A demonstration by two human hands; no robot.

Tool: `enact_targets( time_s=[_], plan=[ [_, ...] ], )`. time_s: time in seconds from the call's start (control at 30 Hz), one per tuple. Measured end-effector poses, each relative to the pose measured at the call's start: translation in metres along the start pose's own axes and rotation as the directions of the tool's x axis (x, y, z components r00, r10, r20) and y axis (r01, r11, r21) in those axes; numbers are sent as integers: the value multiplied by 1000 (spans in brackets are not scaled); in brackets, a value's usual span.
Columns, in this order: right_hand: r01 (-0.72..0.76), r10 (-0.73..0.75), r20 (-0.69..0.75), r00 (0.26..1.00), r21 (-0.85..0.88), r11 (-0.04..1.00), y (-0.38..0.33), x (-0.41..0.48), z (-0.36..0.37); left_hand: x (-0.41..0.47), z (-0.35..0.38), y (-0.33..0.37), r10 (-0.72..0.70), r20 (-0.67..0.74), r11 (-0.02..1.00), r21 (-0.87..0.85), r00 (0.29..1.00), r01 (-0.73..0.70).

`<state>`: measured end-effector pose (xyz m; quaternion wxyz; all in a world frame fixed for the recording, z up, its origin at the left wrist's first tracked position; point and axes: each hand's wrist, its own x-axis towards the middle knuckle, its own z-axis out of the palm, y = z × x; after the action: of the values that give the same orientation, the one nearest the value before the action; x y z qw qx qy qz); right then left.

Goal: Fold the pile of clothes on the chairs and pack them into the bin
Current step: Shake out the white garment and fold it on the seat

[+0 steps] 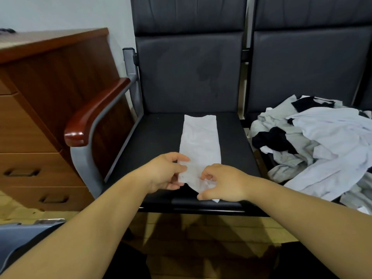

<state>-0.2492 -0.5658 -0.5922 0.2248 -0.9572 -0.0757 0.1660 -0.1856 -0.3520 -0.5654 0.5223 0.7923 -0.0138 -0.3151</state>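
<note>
White garment point(199, 141): narrow strip, lengthwise on left seat point(153, 141). My left hand point(167, 174) and right hand point(223, 183) each pinch its near end. Advice: lift both corners level, carry to far edge, align, press flat. Pile point(314, 146): right seat, unfolded.

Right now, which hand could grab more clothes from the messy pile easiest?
Probably the right hand: the pile lies on its side, farther from the left hand. Both pinch the white cloth.
</note>
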Motion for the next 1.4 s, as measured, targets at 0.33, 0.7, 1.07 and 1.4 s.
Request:
enact_targets(
  time_s=[0.33, 0.7, 1.07, 1.4],
  plan=[
    [-81, 85, -273, 958, 25, 996, -9, -1, 18, -12, -4, 2, 117, 53, 990, -85, 992, -113],
    [-35, 179, -169, 969, 625, 779, 3, -2, -38, -23, -30, 13, 354, -94, 874, 388, 931, -293],
    [-223, 82, 210, 974, 846, 485, 10, -5, -69, -13, -35, 27, 177, 31, 983, -44, 984, -176],
    [-144, 373, -15, 928, 908, 394, 39, 56, -87, 71, -16, 54, 78, -326, 989, -97, 942, -115]
  ],
)
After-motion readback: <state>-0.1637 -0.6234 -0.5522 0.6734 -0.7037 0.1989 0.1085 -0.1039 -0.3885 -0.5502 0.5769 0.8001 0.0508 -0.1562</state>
